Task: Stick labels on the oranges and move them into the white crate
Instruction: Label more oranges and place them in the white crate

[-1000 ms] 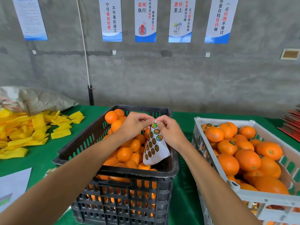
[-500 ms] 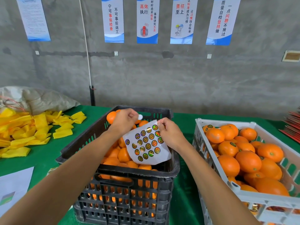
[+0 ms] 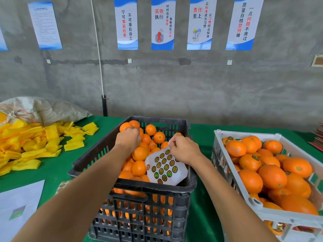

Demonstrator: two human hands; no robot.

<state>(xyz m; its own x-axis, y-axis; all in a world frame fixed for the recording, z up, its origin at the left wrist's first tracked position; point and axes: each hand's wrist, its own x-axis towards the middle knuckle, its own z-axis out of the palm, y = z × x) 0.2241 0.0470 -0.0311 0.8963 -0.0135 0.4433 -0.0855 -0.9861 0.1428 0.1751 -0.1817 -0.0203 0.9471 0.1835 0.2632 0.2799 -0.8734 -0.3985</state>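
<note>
The left hand (image 3: 129, 139) reaches into the far left part of the black crate (image 3: 132, 187), its fingers curled down over the heap of oranges (image 3: 139, 152); seen from the back, whether it grips a fruit or carries a peeled label cannot be told. The right hand (image 3: 185, 149) hangs over the crate's right side and pinches the upper edge of the white label sheet (image 3: 166, 169), which droops below it, tilted, its face dotted with round dark stickers. The sheet's lower corner lies against the crate's inner right wall, above the fruit.

The black crate stands on the green-covered counter (image 3: 57, 165), directly in front of the person. Just to its right, a narrow strip of green cloth between them, stands the white crate (image 3: 244, 194), piled with oranges, several with a dark round label on top.

At the counter's left lies a heap of yellow foam sleeves (image 3: 29, 142), with a grey sack (image 3: 45, 109) behind it against the concrete wall. A white paper sheet (image 3: 19, 206) lies at the near left edge. Blue-and-white posters (image 3: 162, 23) hang in a row on the wall
</note>
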